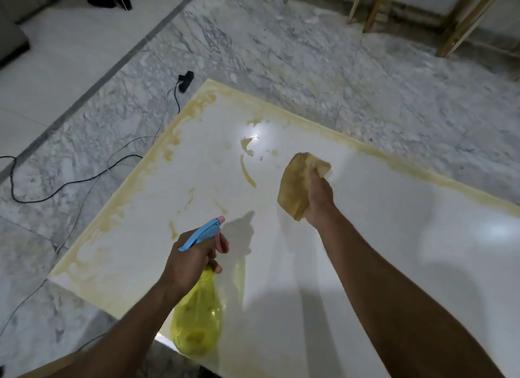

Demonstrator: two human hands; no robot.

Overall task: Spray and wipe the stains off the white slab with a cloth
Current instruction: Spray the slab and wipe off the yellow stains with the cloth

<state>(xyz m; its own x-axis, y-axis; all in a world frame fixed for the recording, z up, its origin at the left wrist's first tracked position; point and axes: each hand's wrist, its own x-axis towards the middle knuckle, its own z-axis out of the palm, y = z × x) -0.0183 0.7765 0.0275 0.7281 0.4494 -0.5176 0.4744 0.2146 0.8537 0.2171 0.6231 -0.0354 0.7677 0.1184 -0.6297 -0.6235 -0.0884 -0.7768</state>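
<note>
The left hand (194, 260) gripped the neck of a translucent yellow plastic spray bottle (198, 315), fingers curled under its blue trigger head with a pink nozzle (203, 232), which pointed away over the glossy white rectangular slab (365, 237). The right hand (319, 197) clutched a crumpled tan cloth (298, 180), held further out and to the right of the bottle. Beyond the nozzle and left of the cloth, yellowish-brown smeared stains (247, 172) marked the slab, with more along its far and left edges. Left of the bottle hand, black cables (70, 182) trailed across the grey-veined marble floor (365, 82).
</note>
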